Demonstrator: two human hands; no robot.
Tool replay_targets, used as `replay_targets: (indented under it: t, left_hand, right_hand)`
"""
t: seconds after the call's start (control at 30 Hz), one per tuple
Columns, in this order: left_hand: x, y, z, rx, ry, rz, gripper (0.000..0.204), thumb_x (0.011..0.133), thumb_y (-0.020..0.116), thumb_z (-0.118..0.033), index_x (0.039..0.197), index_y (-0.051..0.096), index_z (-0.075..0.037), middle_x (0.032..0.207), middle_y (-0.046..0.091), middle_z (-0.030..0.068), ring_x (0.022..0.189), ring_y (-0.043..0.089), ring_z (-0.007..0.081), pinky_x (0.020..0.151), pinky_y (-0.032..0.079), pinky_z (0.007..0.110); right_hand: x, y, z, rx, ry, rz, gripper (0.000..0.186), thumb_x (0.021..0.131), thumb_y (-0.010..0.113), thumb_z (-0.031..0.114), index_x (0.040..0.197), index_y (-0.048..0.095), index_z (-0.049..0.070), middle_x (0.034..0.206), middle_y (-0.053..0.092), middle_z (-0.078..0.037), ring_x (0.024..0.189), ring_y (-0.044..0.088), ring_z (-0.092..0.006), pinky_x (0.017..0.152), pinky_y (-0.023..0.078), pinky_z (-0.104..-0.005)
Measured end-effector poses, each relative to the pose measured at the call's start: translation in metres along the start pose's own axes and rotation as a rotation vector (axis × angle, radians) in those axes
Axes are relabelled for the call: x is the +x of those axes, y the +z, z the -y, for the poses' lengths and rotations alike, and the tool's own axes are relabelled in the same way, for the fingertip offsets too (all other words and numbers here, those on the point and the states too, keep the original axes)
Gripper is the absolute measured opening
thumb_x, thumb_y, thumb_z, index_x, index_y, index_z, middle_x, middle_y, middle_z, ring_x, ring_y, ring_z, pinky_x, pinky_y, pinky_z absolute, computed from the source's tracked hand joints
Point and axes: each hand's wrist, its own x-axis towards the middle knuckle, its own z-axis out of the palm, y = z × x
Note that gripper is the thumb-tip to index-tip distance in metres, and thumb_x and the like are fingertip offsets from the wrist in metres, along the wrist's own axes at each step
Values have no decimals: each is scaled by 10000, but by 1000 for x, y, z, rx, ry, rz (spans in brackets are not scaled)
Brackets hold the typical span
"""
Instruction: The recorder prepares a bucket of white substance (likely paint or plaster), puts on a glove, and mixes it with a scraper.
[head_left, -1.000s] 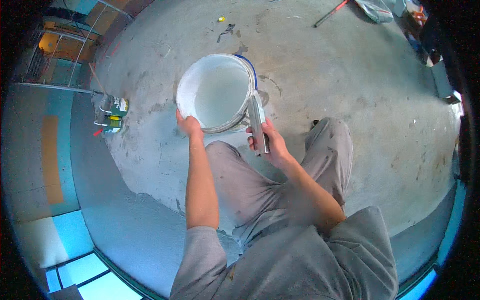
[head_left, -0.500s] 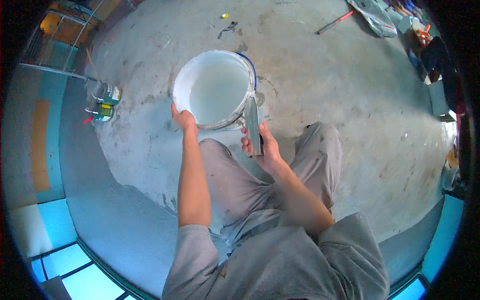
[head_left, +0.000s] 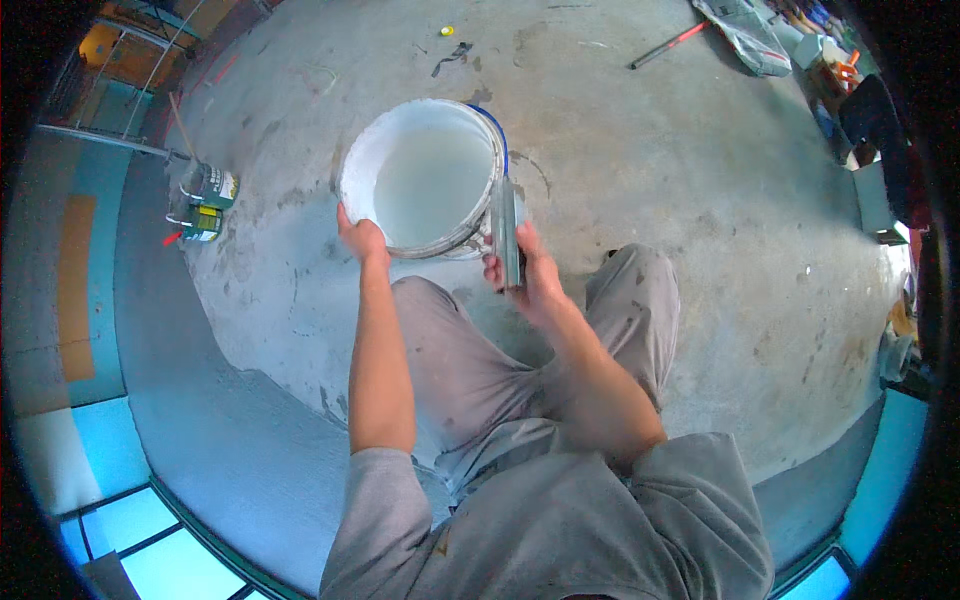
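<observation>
A large white bucket (head_left: 430,180) with a blue band at its right side and whitish residue inside stands on the floor in front of my bent knees. My left hand (head_left: 360,232) grips its lower-left rim. My right hand (head_left: 525,262) is closed around a flat metal blade tool (head_left: 505,232), held upright along the outside of the bucket's right rim and apparently touching it; the tool is slightly blurred.
Two green cans (head_left: 208,200), one with a stick upright by it, stand at the left near metal rods. A pole (head_left: 660,50) and a grey bag (head_left: 740,40) lie at the back right, beside assorted clutter (head_left: 880,150). A small yellow object (head_left: 447,31) lies beyond the bucket on the concrete floor (head_left: 760,250).
The view has shifted a little. My right hand and the metal tool have moved slightly upward along the bucket's right rim. My left hand still holds the rim.
</observation>
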Motion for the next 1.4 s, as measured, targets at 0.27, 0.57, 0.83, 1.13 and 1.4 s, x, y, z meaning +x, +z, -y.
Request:
replay_targets:
  t: [0.27,0.57,0.83,1.13,1.4]
  left_hand:
    - [6,-8,-1,-98,-42,15,647,740,313,115,1376,304,-1,1335,429,173,1159,484,292,959,415,365]
    - [-2,8,-1,-33,-12,25,634,753,305,113,1376,303,-2,1338,427,162,1176,469,285,979,401,361]
    - [-4,-2,-10,-68,-21,52,620,764,313,111,1375,301,4,1324,431,181,1162,481,294,971,410,363]
    - [6,-11,3,-55,15,33,623,762,313,115,1377,294,15,1331,432,182,1156,488,295,961,415,355]
    - [-8,11,-8,-68,-46,54,624,756,320,118,1371,309,13,1337,428,175,1173,473,282,978,398,356]
  right_hand:
    - [34,13,57,-161,114,20,384,977,323,302,1174,420,-13,929,554,-150,692,518,-186,596,466,-322]
    - [70,-1,96,-124,197,133,350,976,310,273,1168,413,-1,906,516,-142,702,498,-185,592,450,-299]
    - [59,-4,90,144,335,155,322,959,385,207,1178,368,-29,929,492,-177,746,530,-238,600,492,-335]
    - [52,-9,84,89,347,28,260,960,372,207,1108,432,1,918,503,-159,715,539,-254,586,493,-365]
    - [77,-17,96,55,269,53,232,959,351,191,1076,465,27,904,510,-142,709,545,-248,558,500,-365]
